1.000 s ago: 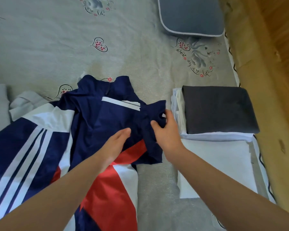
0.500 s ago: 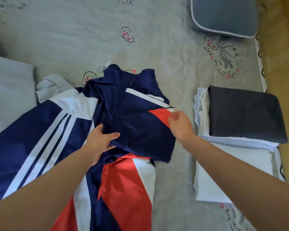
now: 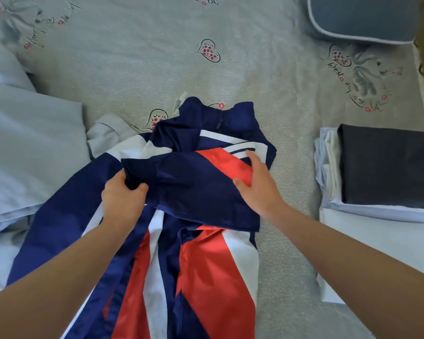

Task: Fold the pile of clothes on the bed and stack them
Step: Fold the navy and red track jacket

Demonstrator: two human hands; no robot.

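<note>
**Jacket half folded at centre frame**

Head view: a navy track jacket (image 3: 171, 216) with red and white panels lies on the bed (image 3: 230, 69), centre to lower frame. The left hand (image 3: 123, 199) grips a bunched navy fold; the right hand (image 3: 257, 187) presses flat, fingers straight. Folded stack (image 3: 387, 167) at right.

Jacket (image 3: 176, 192) sleeve now folded across chest, right hand (image 3: 257, 184) flat on it, left hand (image 3: 123, 196) gripping cuff end
</note>
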